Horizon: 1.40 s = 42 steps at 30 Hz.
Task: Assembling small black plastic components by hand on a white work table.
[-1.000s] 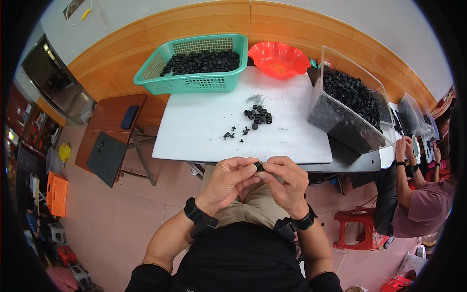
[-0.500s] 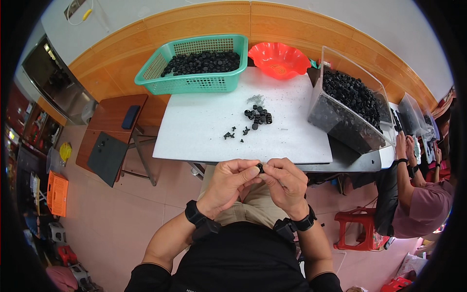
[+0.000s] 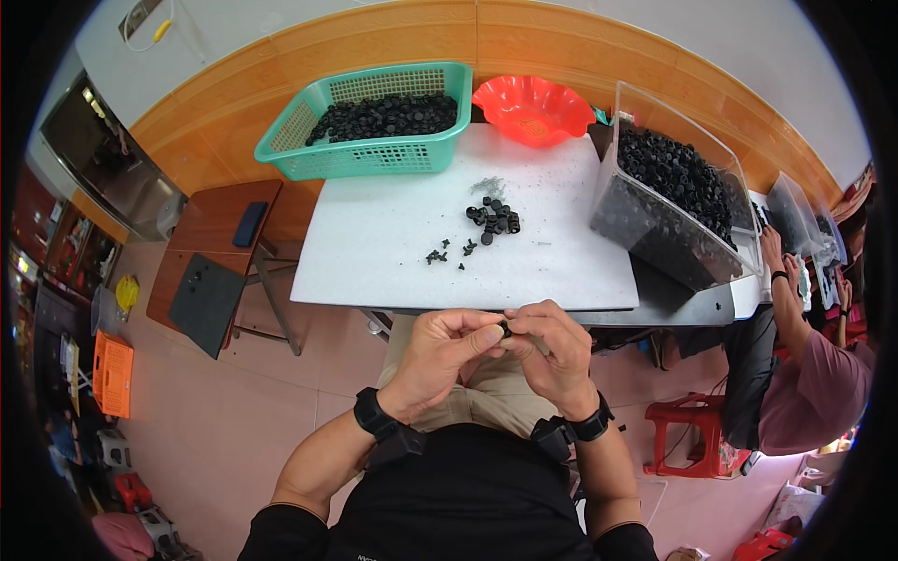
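Both my hands meet just in front of the table's near edge. Between the fingertips sits a small black plastic part (image 3: pixel 506 329), mostly hidden by the fingers. My left hand (image 3: pixel 438 353) pinches it with thumb and forefinger. From the other side, my right hand (image 3: pixel 554 353) grips the same part with thumb and fingers. Beyond the hands, a pile of round black caps (image 3: pixel 495 222) lies on a white foam sheet (image 3: pixel 374 252). Several tiny black branched pieces (image 3: pixel 437 255) are scattered nearer to me, and a patch of thin, clear or greyish bits (image 3: pixel 488 186) lies behind the caps.
A green basket (image 3: pixel 374 159) of black parts stands at the back left, beside a red wavy-rimmed bowl (image 3: pixel 533 112). At right is a clear bin (image 3: pixel 655 238) full of black parts. A brown folding table (image 3: pixel 201 220) stands left; a co-worker (image 3: pixel 814 388) sits at right near a red stool (image 3: pixel 681 425).
My right hand's fingers have shifted slightly around the small black part, and its forefinger has lifted a little. The co-worker's arms have moved a little. The view has tilted slightly.
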Motion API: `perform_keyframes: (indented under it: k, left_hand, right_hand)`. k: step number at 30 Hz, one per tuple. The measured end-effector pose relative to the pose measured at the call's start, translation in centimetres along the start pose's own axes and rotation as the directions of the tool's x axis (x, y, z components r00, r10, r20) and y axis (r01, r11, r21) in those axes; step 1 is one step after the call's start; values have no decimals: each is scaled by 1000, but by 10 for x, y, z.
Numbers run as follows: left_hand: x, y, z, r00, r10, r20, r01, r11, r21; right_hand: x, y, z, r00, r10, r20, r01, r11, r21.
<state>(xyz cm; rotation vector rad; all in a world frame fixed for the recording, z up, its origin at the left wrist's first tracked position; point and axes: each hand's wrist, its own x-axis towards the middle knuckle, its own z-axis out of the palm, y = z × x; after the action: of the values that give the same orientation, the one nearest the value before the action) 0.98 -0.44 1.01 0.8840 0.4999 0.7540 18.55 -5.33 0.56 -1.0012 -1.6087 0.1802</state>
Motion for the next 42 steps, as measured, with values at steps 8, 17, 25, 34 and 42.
perform_keyframes:
  k: [8, 17, 25, 34, 42]
  left_hand:
    - [0, -5, 1, 1000, 20, -7, -20, 999, -28]
    - [-3, -6, 6, 1000, -1, -19, -1, 998, -67]
    - [-6, -1, 5, 999, -25, 38, 27, 999, -45]
    - [-10, -4, 2, 999, -21, 27, 21, 1000, 5]
    - [-8, 0, -6, 988, -133, 74, 127, 988, 87]
  right_hand:
    - [2, 1, -5, 999, 4, 53, -6, 1000, 27]
    - [0, 5, -4, 996, -65, 64, 61, 996, 61]
    - [1, -6, -12, 986, 98, 135, -109, 991, 83]
    - [5, -5, -14, 978, 50, 205, -59, 998, 37]
    - [4, -10, -25, 910, 234, 341, -315, 927, 205]
